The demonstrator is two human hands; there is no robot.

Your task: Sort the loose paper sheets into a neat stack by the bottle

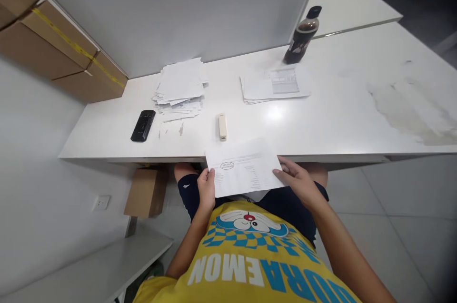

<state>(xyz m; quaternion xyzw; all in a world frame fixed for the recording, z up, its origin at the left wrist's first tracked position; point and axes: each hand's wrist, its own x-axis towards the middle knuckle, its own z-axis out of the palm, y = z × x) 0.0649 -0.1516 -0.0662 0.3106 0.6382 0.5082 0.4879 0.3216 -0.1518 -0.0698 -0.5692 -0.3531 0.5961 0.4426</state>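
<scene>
A printed sheet of paper (246,170) with an oval stamp lies between my two hands, over the table's front edge and my lap. My left hand (206,188) pinches its left side, thumb on top. At the opposite side, my right hand (298,180) grips the sheet between thumb and fingers. Just beyond the sheet, a small cream-coloured stick-shaped device (222,127) rests on the white table (332,117). Farther back are a tall, uneven paper stack (180,84) on the left and a thinner pile of papers (262,86) on the right.
A black phone (143,125) lies near the table's left end. At the back stands a dark drink bottle (303,36) against the grey partition (178,8). Cardboard boxes (67,46) are stacked at the left, and another box (146,191) sits below the table.
</scene>
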